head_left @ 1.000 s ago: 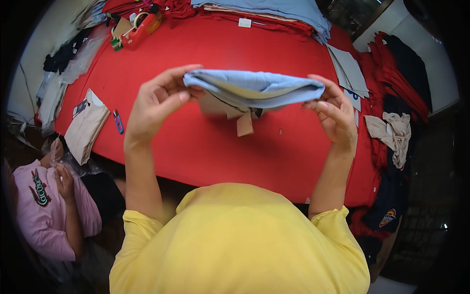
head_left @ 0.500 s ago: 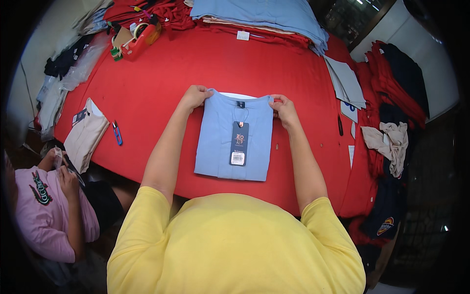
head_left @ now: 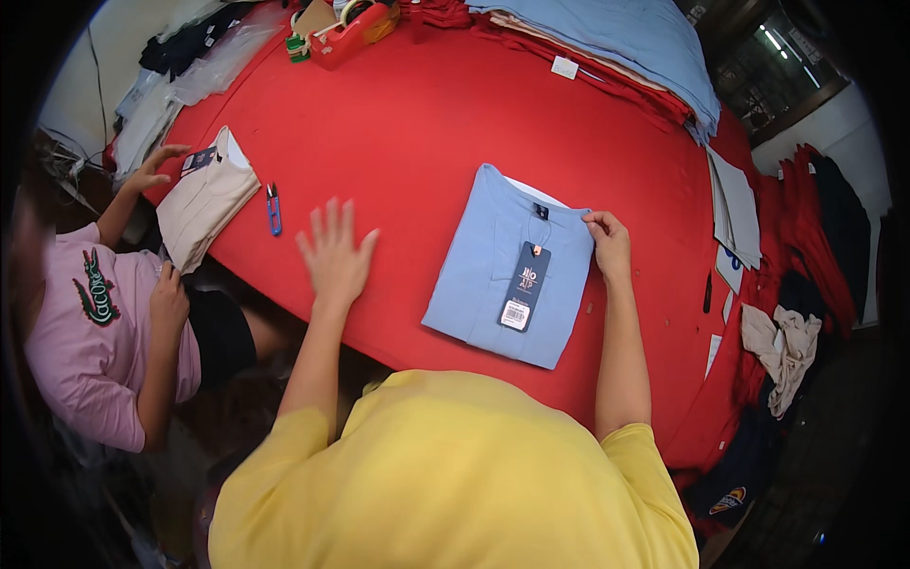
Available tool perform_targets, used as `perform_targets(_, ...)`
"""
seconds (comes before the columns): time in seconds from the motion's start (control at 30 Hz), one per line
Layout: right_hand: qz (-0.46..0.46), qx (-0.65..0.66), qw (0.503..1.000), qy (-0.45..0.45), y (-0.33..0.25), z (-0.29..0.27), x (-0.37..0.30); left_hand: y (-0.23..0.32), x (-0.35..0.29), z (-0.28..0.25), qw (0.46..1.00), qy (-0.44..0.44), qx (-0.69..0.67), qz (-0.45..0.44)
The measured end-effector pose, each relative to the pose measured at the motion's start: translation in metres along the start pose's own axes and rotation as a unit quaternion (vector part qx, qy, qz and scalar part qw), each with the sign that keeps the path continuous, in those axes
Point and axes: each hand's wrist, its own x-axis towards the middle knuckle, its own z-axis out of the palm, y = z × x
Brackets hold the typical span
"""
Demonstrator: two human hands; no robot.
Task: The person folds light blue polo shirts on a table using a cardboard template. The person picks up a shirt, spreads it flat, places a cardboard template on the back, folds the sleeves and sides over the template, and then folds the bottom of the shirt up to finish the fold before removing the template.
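A folded light-blue shirt [head_left: 474, 275] lies on the red-covered table, its neckline facing away from me. On its front rests a dark hang tag [head_left: 524, 284] on a string, with a white label on it. My right hand [head_left: 609, 245] pinches the shirt's upper right corner. Off to the left of the shirt, my left hand [head_left: 336, 256] is spread with fingers apart, slightly blurred, and holds nothing. Nearest to it are blue thread snips [head_left: 274, 211]. Beyond the snips is a folded beige shirt [head_left: 213, 194] with a dark tag.
At the left, a co-worker in a pink shirt [head_left: 128, 322] has hands by the beige shirt. A red tape dispenser [head_left: 353, 36] stands at the far left. Stacked blue cloth [head_left: 626, 43] lies at the back, grey-white sheets [head_left: 733, 213] at the right, a crumpled beige cloth [head_left: 782, 351] nearby.
My left hand has let go of the blue shirt's corner and moved left, opening. The view has turned, shifting things. The co-worker's hands have moved to the beige shirt.
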Motion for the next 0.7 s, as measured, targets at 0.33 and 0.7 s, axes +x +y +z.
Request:
perform_targets(0.33, 0.101, 0.043, 0.993, -0.051, -0.018, -0.011, 0.006, -0.051, -0.056, -0.023, 0.961, 0.149, -0.227, -0.049)
perform_targets(0.7, 0.100, 0.076, 0.985, -0.120, -0.012, -0.017, 0.015, 0.124, 0.097, -0.036, 0.764, -0.308, -0.558, 0.097)
